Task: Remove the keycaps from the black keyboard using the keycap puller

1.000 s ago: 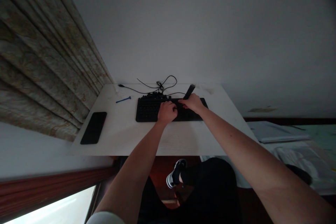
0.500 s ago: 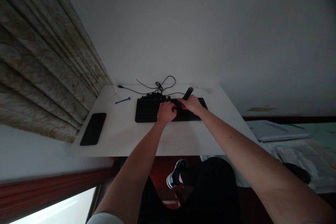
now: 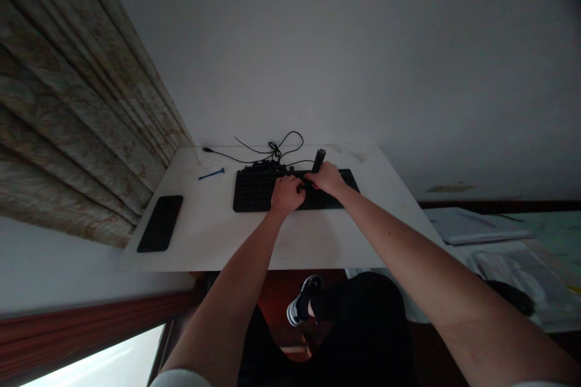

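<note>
A black keyboard (image 3: 250,196) lies on the white table, partly covered by both hands. My left hand (image 3: 287,193) rests over its middle, palm down, fingers laid forward over the keys. My right hand (image 3: 329,179) is closed around a black brush-like tool (image 3: 319,160) just to the right. The tool's thick upper end points up and looks bristly; its lower end is hidden by my fingers at the keys. Along the keyboard's back edge sits a heap of small black pieces (image 3: 263,165), which look like loose keycaps.
A black cable (image 3: 275,148) lies looped behind the keyboard. A small blue tool (image 3: 211,173) and a black phone (image 3: 160,224) are on the left of the white table (image 3: 204,242). The curtain (image 3: 91,91) hangs at left; papers (image 3: 481,227) lie at right.
My right hand has shifted slightly left, and the brush-like tool in it has tipped more upright. The left hand and the keyboard have stayed in place.
</note>
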